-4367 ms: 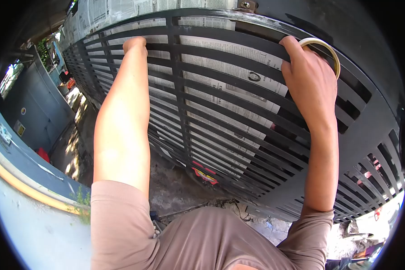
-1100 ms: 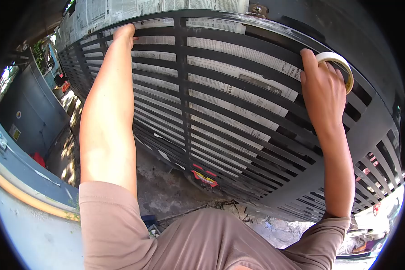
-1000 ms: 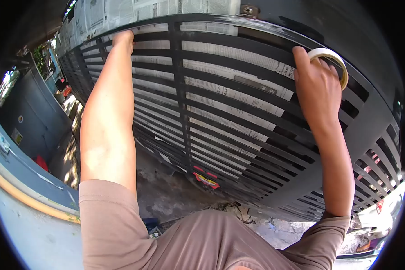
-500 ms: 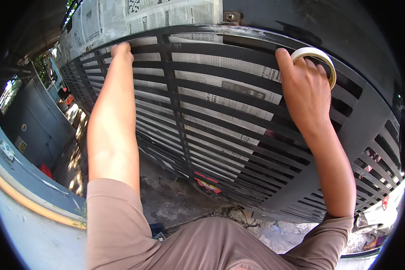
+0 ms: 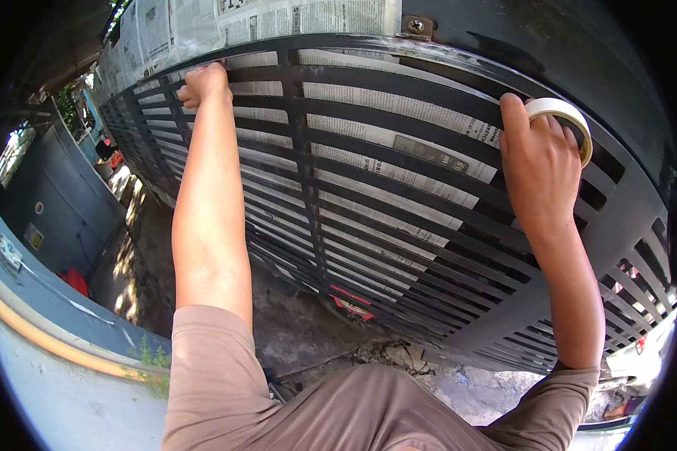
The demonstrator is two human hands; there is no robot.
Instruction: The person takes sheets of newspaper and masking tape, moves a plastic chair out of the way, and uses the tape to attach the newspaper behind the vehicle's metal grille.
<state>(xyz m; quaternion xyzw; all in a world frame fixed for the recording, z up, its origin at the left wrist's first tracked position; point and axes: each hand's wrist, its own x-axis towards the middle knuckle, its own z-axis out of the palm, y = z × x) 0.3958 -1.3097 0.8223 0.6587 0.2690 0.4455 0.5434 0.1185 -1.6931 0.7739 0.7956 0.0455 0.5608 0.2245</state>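
My left hand (image 5: 206, 84) is raised to the top of a black slatted metal grille (image 5: 305, 150), its fingers curled against the upper slats. Whatever those fingers pinch is hidden. At the grille's upper right, my right hand (image 5: 543, 169) is closed, with a roll of masking tape (image 5: 585, 128) around its curled fingers. The right thumb points up beside the top slats. Sheets of newspaper (image 5: 387, 139) show behind the slats. More newspaper (image 5: 271, 26) covers the surface above the grille's top rail.
A screwed metal bracket (image 5: 417, 28) sits above the rail, beside a dark glossy panel (image 5: 519, 45). Left stand a grey metal door (image 5: 68, 203) and a blue-grey ledge with a yellowish edge (image 5: 60, 342). Below is rough concrete ground (image 5: 301, 323). A red label (image 5: 351, 304) marks the lower grille.
The view has shifted, so the grille appears further right. My left hand has slid slightly left along the top slats, its fingers more curled. My right hand keeps its place with the tape roll.
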